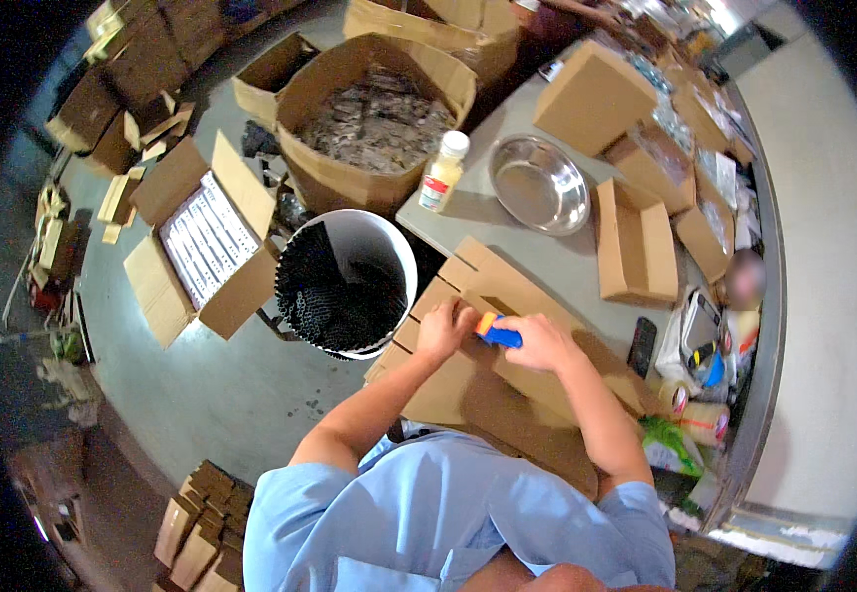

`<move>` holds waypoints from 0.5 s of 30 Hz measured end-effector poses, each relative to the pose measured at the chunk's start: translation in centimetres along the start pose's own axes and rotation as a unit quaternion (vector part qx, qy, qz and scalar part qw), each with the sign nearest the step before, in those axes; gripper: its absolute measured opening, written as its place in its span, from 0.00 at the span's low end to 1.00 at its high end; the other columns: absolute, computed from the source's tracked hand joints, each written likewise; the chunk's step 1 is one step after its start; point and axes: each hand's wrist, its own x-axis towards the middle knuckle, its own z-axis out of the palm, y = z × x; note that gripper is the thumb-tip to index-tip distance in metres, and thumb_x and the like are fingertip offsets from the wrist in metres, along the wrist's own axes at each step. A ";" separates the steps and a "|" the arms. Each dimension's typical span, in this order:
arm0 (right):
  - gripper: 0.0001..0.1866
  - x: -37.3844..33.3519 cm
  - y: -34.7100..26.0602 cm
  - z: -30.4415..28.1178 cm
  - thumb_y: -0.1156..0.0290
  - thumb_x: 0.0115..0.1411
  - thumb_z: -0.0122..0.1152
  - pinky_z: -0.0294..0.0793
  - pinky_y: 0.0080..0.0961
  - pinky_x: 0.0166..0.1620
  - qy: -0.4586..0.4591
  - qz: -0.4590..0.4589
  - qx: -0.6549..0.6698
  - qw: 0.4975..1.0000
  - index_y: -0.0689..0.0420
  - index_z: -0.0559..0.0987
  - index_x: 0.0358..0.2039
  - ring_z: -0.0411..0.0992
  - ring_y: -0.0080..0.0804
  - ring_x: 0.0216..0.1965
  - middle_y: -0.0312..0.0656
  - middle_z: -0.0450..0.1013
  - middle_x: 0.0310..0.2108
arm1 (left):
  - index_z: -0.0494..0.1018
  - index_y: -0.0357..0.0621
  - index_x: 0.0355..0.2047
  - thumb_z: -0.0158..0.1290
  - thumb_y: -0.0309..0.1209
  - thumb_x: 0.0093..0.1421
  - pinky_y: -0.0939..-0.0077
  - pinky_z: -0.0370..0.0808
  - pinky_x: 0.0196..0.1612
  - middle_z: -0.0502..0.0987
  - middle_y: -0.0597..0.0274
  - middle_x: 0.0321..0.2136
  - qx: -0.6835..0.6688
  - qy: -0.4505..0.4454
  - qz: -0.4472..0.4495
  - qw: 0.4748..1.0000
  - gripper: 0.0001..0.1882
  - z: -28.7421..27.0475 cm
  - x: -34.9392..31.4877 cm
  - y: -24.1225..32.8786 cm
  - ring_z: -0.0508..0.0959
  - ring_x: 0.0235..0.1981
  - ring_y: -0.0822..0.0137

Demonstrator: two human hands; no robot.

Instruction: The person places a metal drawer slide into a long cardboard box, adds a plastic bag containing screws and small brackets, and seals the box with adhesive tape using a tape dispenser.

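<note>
A flat cardboard sheet (537,378) with cut slots along its left side lies in front of me at the table's near edge. My right hand (539,342) is closed round a small blue tool with an orange end (500,333), held low over the cardboard. The tool's exact kind does not show. My left hand (445,328) rests at the slotted side of the cardboard, close to the orange end. Its fingers are curled together, and what they pinch, if anything, is hidden.
Left of the cardboard stands a white bucket (396,259) with black tubes. Beyond are a metal bowl (539,185), a white-capped bottle (443,173) and a big carton (350,170) of scrap. Open boxes (636,240), a black phone-like object (642,343) and tape rolls (705,422) lie right.
</note>
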 end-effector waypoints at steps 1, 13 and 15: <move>0.25 -0.1 -0.7 -0.5 0.68 0.40 0.58 0.73 0.38 0.38 0.002 0.010 0.008 1.000 0.49 0.77 0.44 0.73 0.49 0.32 0.50 0.74 0.32 | 0.69 0.37 0.43 0.50 0.45 0.57 0.55 0.72 0.37 0.76 0.41 0.30 0.016 0.023 0.012 1.000 0.23 1.2 -0.6 -0.4 0.76 0.33 0.43; 0.33 -21.0 11.6 -0.9 0.69 0.39 0.64 0.71 0.39 0.46 -0.119 0.174 -0.021 0.977 0.36 0.73 0.50 0.71 0.48 0.41 0.48 0.72 0.38 | 0.60 0.43 0.54 0.55 0.42 0.54 0.59 0.68 0.49 0.72 0.50 0.47 -0.048 -0.047 -0.075 0.995 0.31 1.2 -0.1 0.0 0.71 0.49 0.53; 0.33 -23.3 13.1 0.1 0.70 0.38 0.64 0.71 0.39 0.45 -0.075 0.166 -0.008 0.983 0.35 0.73 0.49 0.71 0.48 0.40 0.48 0.72 0.35 | 0.56 0.48 0.59 0.54 0.48 0.54 0.44 0.57 0.56 0.62 0.57 0.57 0.323 0.017 0.032 0.946 0.36 2.1 -0.9 0.9 0.60 0.60 0.57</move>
